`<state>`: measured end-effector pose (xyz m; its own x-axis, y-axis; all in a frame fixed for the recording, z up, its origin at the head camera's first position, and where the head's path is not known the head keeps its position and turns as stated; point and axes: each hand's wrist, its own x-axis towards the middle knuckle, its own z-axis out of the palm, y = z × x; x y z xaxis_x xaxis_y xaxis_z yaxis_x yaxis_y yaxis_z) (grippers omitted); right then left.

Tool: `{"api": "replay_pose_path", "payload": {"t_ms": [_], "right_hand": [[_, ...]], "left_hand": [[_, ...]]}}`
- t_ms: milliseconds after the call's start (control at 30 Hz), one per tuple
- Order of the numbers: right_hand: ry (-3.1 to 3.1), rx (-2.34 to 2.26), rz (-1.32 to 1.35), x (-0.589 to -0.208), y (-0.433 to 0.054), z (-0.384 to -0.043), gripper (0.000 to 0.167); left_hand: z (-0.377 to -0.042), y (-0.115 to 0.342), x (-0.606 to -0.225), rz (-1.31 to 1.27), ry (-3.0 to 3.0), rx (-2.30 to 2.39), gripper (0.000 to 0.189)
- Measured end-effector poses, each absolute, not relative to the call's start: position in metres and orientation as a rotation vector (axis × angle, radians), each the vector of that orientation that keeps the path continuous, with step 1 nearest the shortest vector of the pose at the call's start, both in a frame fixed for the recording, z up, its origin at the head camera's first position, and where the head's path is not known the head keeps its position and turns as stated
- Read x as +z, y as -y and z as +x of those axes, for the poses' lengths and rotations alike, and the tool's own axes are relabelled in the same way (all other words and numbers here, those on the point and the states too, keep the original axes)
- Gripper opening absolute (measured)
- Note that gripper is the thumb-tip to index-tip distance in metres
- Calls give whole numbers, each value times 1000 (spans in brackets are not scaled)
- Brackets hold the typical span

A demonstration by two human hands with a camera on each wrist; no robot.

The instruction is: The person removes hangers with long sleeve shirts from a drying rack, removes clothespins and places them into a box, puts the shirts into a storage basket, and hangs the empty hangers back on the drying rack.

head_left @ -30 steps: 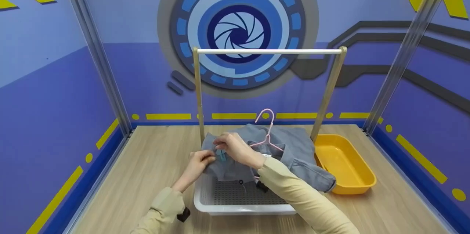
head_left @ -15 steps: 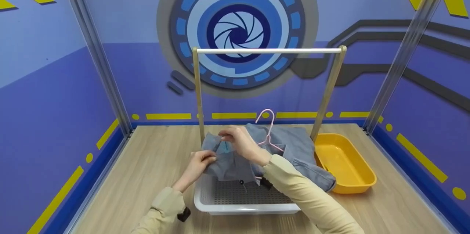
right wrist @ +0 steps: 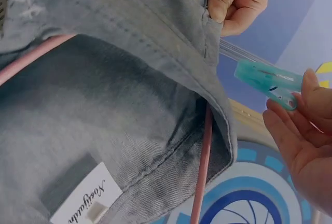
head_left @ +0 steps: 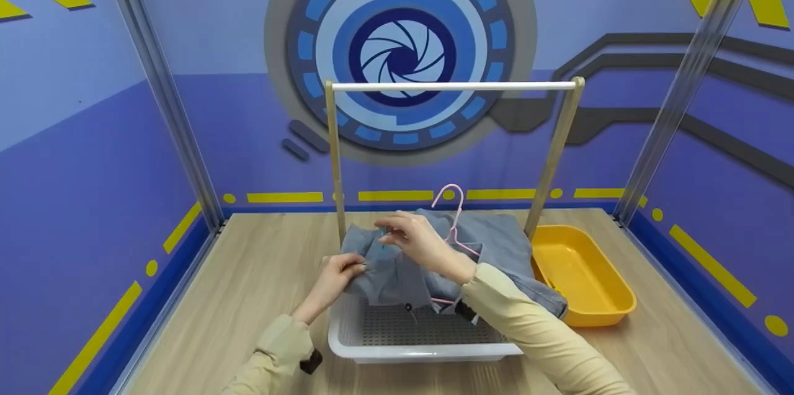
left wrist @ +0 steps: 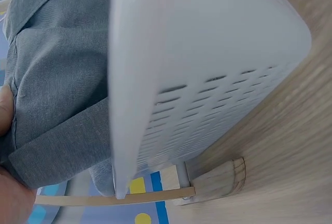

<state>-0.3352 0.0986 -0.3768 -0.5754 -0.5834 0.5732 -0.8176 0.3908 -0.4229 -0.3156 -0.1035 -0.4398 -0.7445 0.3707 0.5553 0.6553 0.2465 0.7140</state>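
Note:
A grey-blue denim shirt (head_left: pixel 502 234) lies over the white basket, with a pink hanger (head_left: pixel 458 196) inside it and the hook standing up. My left hand (head_left: pixel 338 271) pinches the shirt at its left end, also seen in the right wrist view. My right hand (head_left: pixel 422 243) is above the shirt and holds a teal clothespin (right wrist: pixel 270 81) between thumb and fingers. In the right wrist view the clothespin is apart from the cloth, beside the shirt's edge (right wrist: pixel 218 94). A white label (right wrist: pixel 88 195) shows inside the shirt.
The white perforated basket (head_left: pixel 428 353) sits below the shirt. A rack with a white bar (head_left: pixel 453 86) and wooden posts (head_left: pixel 557 153) stands behind it. A yellow tray (head_left: pixel 623 302) is at the right. Metal profiles (head_left: pixel 164 91) edge the walls.
My right hand has moved right and away from the left hand, carrying the teal clothespin off the cloth. The left hand keeps its place on the shirt.

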Motion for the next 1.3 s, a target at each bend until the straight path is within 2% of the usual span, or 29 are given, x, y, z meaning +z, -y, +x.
{"api": "replay_pose_path", "payload": {"t_ms": [467, 1033, 1300], "right_hand": [[2046, 1017, 1374, -360, -131, -326, 33], [2006, 953, 1176, -348, -188, -327, 34], [2022, 932, 1102, -331, -198, -308, 35]], "left_hand": [[-316, 105, -442, -946, 2265, -1560, 6], [-319, 106, -446, -945, 2241, -1558, 5], [-317, 104, -448, -930, 2238, -1536, 5]]}}
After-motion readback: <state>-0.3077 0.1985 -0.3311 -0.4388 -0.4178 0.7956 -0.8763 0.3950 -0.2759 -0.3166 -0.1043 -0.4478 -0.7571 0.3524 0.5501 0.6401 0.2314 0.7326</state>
